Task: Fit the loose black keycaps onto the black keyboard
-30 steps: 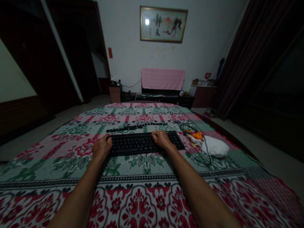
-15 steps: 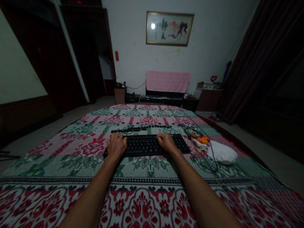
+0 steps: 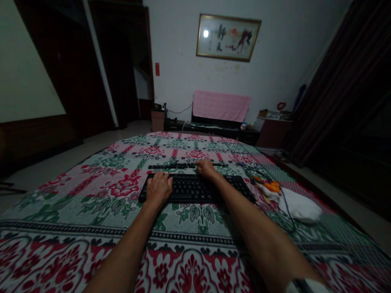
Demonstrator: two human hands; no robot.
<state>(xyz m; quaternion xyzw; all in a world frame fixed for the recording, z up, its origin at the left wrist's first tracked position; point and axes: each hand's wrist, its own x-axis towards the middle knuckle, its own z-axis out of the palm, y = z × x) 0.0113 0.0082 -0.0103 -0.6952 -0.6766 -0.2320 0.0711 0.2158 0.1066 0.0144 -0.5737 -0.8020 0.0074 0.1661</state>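
A black computer keyboard [image 3: 192, 188] lies on the patterned bedspread in front of me. My left hand [image 3: 159, 188] rests flat over its left end, fingers near the far edge and thumb on the keys. Behind the keyboard runs a row of small loose black keycaps [image 3: 174, 166]. My right hand [image 3: 207, 169] reaches across the keyboard to this row, fingers bent together and the index fingertip at the keycaps. Whether a keycap sits between those fingertips is too small to tell.
Right of the keyboard lie a black cable [image 3: 287, 203], an orange item [image 3: 271, 186] and a white bag or cloth bundle [image 3: 305, 206]. The bedspread [image 3: 122, 219] spreads beneath everything. Against the far wall, a pink towel [image 3: 221, 106] drapes a dark screen.
My right hand has moved forward from the keyboard's top to the keycap row. The left hand stays on the keyboard's left end. The view has shifted and tilted slightly.
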